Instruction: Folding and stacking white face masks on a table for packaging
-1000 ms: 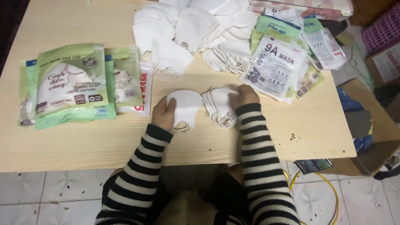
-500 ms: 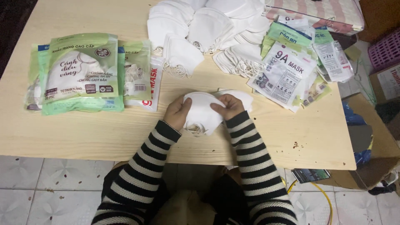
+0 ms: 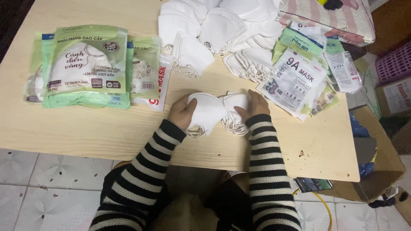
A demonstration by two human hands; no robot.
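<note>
Head view: we are holding a white face mask (image 3: 209,112) in our left hand (image 3: 183,112), fingers clamped on its edge, just above the table (image 3: 85,128). Our right hand (image 3: 252,106) is gripping a small stack of masks (image 3: 233,112), fingers closed around it, keeping the ear loops together. Loose masks (image 3: 214,25) are lying beyond; green packets (image 3: 87,64) are sitting left, printed pouches (image 3: 295,81) right.
</note>
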